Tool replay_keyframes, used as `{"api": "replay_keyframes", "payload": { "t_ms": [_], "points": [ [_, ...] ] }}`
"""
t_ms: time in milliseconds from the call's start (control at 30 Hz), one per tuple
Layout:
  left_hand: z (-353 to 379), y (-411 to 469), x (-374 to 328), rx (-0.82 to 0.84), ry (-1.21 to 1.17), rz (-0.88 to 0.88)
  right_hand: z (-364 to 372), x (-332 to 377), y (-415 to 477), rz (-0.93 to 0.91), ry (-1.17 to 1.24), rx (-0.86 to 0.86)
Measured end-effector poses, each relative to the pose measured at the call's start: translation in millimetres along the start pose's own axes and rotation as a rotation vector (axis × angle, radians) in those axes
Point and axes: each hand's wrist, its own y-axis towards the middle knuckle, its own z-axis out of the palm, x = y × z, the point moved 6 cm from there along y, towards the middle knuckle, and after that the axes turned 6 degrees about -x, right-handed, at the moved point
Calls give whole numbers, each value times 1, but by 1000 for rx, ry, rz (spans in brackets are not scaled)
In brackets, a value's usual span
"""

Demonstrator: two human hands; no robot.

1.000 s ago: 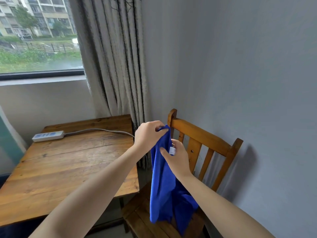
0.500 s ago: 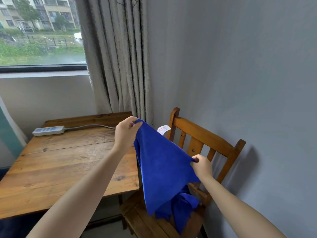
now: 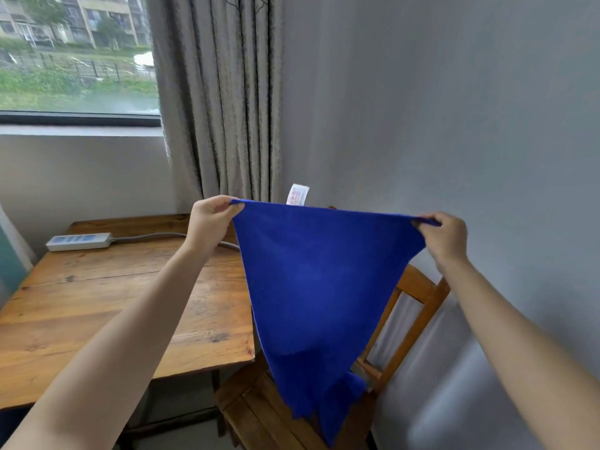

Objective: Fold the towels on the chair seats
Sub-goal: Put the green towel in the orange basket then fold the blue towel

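A blue towel (image 3: 321, 287) hangs spread out in the air in front of me, its top edge pulled taut. My left hand (image 3: 209, 219) pinches its upper left corner. My right hand (image 3: 446, 235) pinches the upper right corner. A white label (image 3: 297, 194) sticks up from the top edge. The towel narrows downward and its lower end droops over the seat of a wooden chair (image 3: 256, 407), hiding most of the chair's back.
A wooden table (image 3: 97, 313) stands to the left of the chair, with a white power strip (image 3: 79, 241) and its cable at the back. Grey curtains (image 3: 220, 99) hang beside the window. A grey wall is close on the right.
My hands have moved apart and upward, stretching the towel from a bunched hang into a wide, taut sheet. My right hand slid along the top edge out to the far corner.
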Motion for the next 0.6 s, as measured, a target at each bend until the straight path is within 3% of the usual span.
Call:
{"api": "replay_keyframes", "payload": {
  "t_ms": [600],
  "points": [
    [-14, 51, -102, -16, -320, 153, -55, 103, 27, -52, 491, -187]
  ]
}}
